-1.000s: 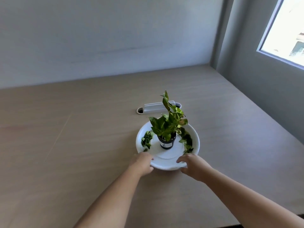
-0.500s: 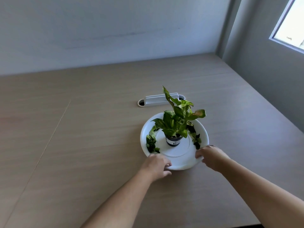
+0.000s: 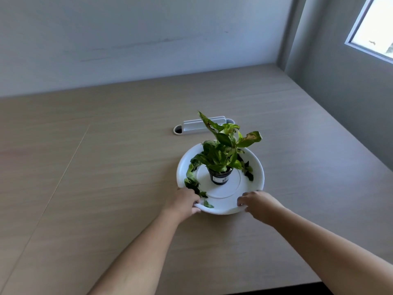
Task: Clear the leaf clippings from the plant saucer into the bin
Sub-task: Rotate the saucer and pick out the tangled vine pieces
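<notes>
Leaf clippings point(image 3: 192, 184) are sitting in the white saucer point(image 3: 258, 167), mostly in a curved pile along its left side, with a darker bunch on the right point(image 3: 247, 170) and one loose bit near the front rim. The little potted plant point(image 3: 221, 165) stands dead centre, so my guess is both hands are on the near rim to keep the whole thing level and stop the pot tipping. Left hand point(image 3: 185, 202) is curled around the front-left edge, right hand point(image 3: 258, 204) grips the front-right edge, and the saucer looks like it's resting on the wooden table point(image 3: 106, 188). No bin anywhere in view.

Compared with half a second back, the right hand has slid from the saucer's right side round to the front, and the clippings have rotated with it, so the saucer's being turned.
</notes>
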Demonstrator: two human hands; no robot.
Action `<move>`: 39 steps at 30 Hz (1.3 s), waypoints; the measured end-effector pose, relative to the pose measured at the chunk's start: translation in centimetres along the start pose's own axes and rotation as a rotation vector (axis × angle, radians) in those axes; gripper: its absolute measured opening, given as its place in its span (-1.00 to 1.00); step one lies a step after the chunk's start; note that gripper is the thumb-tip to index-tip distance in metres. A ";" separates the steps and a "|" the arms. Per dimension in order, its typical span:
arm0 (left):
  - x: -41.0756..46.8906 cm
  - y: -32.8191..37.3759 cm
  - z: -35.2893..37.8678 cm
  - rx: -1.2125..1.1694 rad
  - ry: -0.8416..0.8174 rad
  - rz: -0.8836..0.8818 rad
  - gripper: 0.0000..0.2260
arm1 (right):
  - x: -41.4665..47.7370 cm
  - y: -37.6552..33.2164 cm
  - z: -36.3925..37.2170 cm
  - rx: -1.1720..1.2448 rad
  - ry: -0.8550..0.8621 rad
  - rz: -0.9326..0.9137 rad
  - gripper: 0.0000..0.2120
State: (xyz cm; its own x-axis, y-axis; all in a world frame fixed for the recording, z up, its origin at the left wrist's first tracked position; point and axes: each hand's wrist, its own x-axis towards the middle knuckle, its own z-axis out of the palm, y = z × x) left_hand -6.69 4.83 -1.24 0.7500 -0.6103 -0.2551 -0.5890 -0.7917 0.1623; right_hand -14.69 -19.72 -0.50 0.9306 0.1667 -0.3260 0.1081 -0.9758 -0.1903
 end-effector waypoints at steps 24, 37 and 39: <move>0.2 2.9 1.2 -0.255 0.054 -0.034 -0.70 | 0.6 1.0 -1.4 0.023 0.045 0.134 -0.54; 3.5 2.4 0.7 -0.112 -0.054 -0.164 -0.79 | 5.8 -5.3 1.4 0.162 0.016 0.228 -0.68; 3.7 2.5 1.0 -0.162 -0.040 -0.167 -0.86 | 6.2 -5.1 1.7 0.201 0.023 0.222 -0.78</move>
State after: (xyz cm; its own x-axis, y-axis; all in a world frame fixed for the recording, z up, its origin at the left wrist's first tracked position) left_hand -5.73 0.65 -2.72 0.8184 -0.4716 -0.3283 -0.3994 -0.8776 0.2650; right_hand -10.10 -13.47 -3.07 0.9314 -0.0533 -0.3600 -0.1686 -0.9398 -0.2972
